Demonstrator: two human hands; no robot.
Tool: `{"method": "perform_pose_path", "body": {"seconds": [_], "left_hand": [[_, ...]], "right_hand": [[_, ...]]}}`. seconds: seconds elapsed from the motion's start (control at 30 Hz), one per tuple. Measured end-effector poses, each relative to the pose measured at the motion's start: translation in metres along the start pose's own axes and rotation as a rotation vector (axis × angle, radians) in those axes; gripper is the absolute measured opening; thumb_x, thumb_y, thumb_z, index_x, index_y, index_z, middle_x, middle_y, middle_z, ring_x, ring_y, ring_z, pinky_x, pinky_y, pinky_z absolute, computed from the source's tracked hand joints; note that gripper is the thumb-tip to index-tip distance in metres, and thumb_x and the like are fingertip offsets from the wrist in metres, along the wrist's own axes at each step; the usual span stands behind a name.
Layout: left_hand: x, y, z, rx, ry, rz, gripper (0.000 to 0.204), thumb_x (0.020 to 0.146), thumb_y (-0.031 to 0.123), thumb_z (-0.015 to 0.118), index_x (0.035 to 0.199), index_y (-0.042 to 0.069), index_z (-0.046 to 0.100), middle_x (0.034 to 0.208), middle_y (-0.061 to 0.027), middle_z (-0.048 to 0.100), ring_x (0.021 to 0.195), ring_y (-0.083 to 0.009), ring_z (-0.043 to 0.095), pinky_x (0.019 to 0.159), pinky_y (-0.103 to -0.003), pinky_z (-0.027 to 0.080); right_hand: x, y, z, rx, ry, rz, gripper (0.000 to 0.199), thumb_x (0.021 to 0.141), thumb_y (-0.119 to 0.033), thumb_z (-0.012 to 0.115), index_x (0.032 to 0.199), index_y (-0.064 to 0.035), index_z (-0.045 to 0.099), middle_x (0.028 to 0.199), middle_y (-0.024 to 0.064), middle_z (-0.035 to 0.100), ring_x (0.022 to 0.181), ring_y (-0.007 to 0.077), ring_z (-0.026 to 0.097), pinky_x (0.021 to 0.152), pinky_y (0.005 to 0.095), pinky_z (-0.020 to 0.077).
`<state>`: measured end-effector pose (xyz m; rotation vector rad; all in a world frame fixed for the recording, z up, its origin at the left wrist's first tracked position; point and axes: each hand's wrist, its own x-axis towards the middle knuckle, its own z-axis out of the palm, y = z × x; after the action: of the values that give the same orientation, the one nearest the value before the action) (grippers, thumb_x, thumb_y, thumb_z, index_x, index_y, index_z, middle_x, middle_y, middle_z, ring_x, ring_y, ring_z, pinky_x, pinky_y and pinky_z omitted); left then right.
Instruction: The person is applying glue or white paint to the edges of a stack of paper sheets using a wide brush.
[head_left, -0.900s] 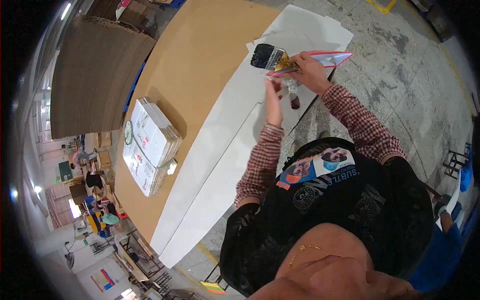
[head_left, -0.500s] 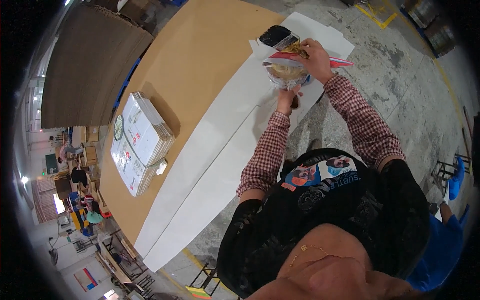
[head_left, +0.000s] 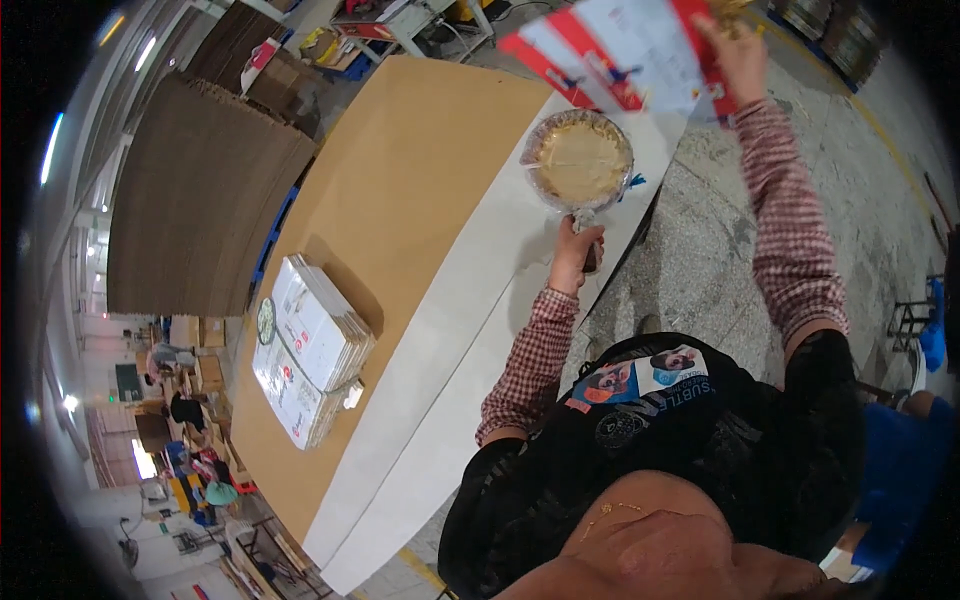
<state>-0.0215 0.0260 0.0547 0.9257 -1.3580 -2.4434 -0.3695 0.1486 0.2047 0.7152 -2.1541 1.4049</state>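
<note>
One left hand [head_left: 572, 258] clenches one pan [head_left: 531, 178], wrapped in plastic, pale paste [head_left: 583, 160] filling it, over the white board [head_left: 440, 390]! One right hand [head_left: 738, 62] grips one red-and-white sheet [head_left: 650, 55], blurred, beyond the pan; one tied bundle [head_left: 308, 350] lies left.

Left hand [head_left: 577, 252] out front, curled in a grip; left forearm [head_left: 530, 365] slants forward and inward. Right hand [head_left: 742, 62] farther out, off to the right, slightly blurred, also gripping; right forearm [head_left: 790, 220] reaches forward.
</note>
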Motion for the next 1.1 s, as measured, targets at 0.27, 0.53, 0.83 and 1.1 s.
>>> {"method": "perform_pose_path", "body": {"seconds": [0.27,0.53,0.83,1.1], "left_hand": [[0.006,0.041,-0.038,0.253,-0.084,-0.038,0.075,0.079,0.009,0.064,0.136,-0.005,0.019,0.07,-0.0053,0.055,0.052,-0.0123,0.051,0.044,-0.024,0.04],[0.063,0.058,-0.051,0.376,-0.222,-0.202,0.071,0.08,0.011,0.066,0.136,0.0,0.025,0.07,-0.003,0.055,0.053,-0.0097,0.05,0.045,-0.023,0.04],[0.125,0.042,-0.042,0.485,-0.248,-0.269,0.081,0.08,0.009,0.066,0.142,-0.004,0.015,0.072,-0.0053,0.055,0.053,-0.0106,0.051,0.044,-0.022,0.039],[0.151,0.039,-0.057,0.52,-0.233,-0.264,0.083,0.079,0.009,0.067,0.141,-0.006,0.014,0.072,-0.0061,0.056,0.054,-0.0129,0.052,0.046,-0.024,0.039]], "right_hand": [[0.009,0.127,-0.265,-0.124,0.125,-0.001,0.035,0.088,-0.03,0.063,0.12,-0.0137,0.063,0.068,-0.0037,0.052,0.051,0.0027,0.043,0.044,0.0225,0.033],[-0.24,0.224,-0.244,-0.207,0.204,0.828,0.049,0.078,-0.035,0.075,0.11,-0.0009,0.061,0.075,0.002,0.057,0.049,0.0071,0.041,0.043,0.0244,0.0361],[-0.463,0.251,-0.158,0.478,0.416,1.586,0.03,0.076,-0.027,0.078,0.094,-0.0123,0.06,0.077,0.0006,0.063,0.058,0.0136,0.058,0.044,0.0267,0.0429],[-0.545,0.218,-0.098,0.727,0.316,1.708,0.029,0.082,-0.027,0.072,0.103,-0.0117,0.059,0.089,0.0006,0.065,0.072,0.015,0.063,0.05,0.0261,0.0478]]}}
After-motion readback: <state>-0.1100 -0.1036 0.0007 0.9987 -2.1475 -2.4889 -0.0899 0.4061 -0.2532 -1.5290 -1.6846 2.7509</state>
